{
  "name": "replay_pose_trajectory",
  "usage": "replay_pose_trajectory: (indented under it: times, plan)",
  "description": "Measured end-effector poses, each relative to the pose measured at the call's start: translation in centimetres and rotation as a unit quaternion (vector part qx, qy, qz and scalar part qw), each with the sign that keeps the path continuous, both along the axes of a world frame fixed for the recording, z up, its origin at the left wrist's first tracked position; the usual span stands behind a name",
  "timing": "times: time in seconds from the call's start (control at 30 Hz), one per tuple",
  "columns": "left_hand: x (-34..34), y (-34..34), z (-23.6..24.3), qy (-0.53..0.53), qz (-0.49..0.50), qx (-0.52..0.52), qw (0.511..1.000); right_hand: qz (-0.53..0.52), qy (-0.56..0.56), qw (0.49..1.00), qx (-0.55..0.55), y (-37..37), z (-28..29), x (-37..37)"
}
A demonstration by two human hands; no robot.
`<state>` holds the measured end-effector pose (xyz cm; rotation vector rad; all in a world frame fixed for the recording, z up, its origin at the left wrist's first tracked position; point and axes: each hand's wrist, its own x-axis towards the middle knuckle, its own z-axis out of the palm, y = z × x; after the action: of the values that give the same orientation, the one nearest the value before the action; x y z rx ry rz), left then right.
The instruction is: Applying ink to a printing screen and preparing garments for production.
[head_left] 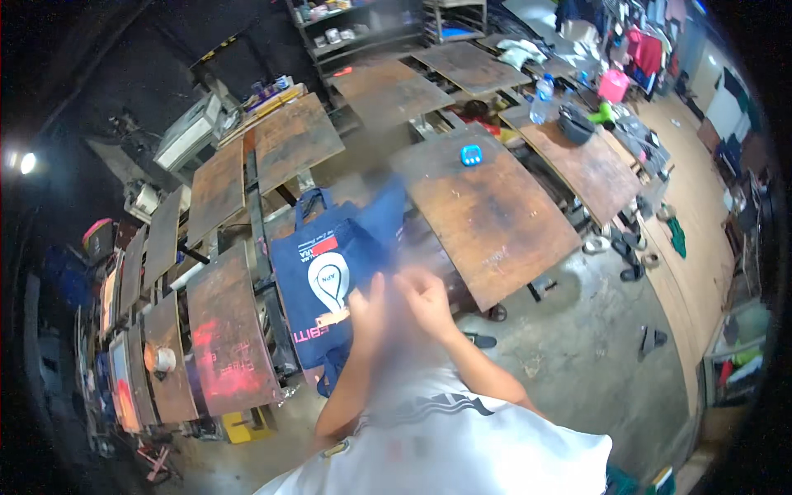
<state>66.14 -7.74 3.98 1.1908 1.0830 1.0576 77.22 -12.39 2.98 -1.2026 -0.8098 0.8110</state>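
We see a navy cloth bag [289, 264] spread between two work boards, its pale pin-shaped emblem [328, 282] facing up; whatever bears it is mostly hidden. To its left is the right edge of a pink-stained board [235, 330], and to its right, well apart, the near corner of a rust-brown board [495, 223], which carries a blue timer [471, 155] close to its far edge.

Our left hand [364, 318] is above the bag's right side, fingers partly curled; our right hand [426, 304] is just beside it, fingers bent inward. Blur covers the space between the fingertips, so we cannot tell whether either has hold of anything.

We judge the bag light, soft and floppy, hardly fragile, perhaps a little stiffer and slicker across the print. The handle loops [325, 198] at its far end look the surest hold; otherwise, we would pinch both side edges to keep the cloth flat.
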Motion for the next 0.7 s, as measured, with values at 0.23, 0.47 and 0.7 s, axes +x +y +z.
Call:
replay_pose_trajectory:
  times: [0.23, 0.47, 0.7]
  plan:
    - [-1.5, -1.2, -0.5, 0.023, -0.053, 0.171, 0.984, -0.094, -0.169, 0.980, 0.052, -3.1, -0.2, -1.7]
    - [-5.5, -3.5, 0.6, 0.076, -0.040, 0.189, 0.978, -0.166, -0.197, 0.964, 0.068, -2.4, 1.2, -6.9]
    - [-10.5, -3.2, 0.0, 0.153, 0.063, 0.276, 0.947, -0.136, -0.248, 0.951, 0.123, -1.6, 2.6, -11.8]
